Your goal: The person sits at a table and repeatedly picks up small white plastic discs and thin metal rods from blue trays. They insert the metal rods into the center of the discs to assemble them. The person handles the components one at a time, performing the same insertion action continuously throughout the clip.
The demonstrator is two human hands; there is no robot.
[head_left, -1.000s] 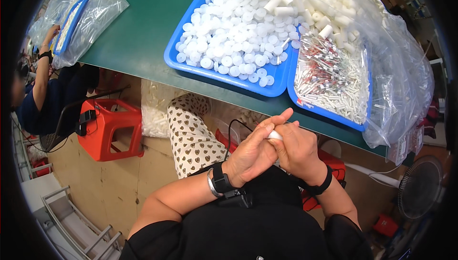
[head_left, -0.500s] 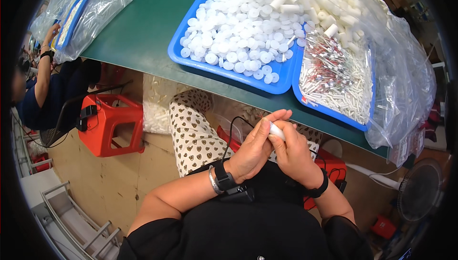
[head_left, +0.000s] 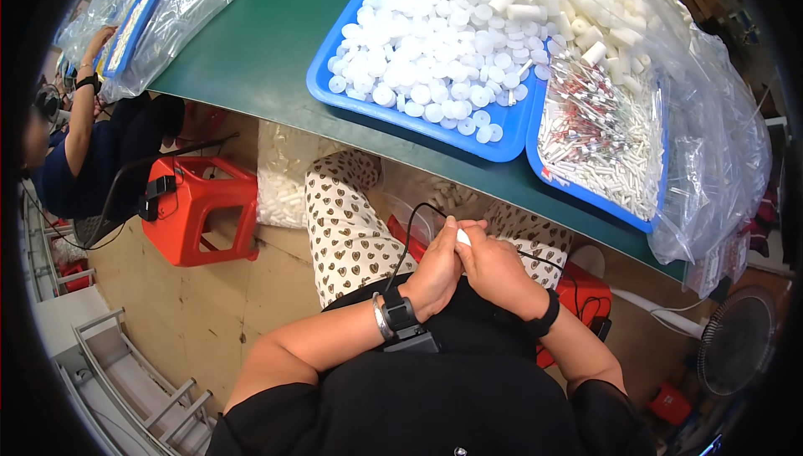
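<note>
Green-topped bench (head_left: 276,46): carries both trays.
Blue plastic tray of white round caps (head_left: 435,54): untouched since a second ago.
Blue plastic tray of thin white-and-red tubes (head_left: 598,134): right of it, touching.
Left hand (head_left: 435,268), right hand (head_left: 493,268): lowered from chest height to lap, pressed together.
Small white plastic piece (head_left: 462,237): clamped between fingers of both hands; assembly likely ongoing.

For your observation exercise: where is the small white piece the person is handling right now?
In the head view, the small white piece sits low of centre, pinched between the left hand and right hand over the lap, below the green table edge.
</note>
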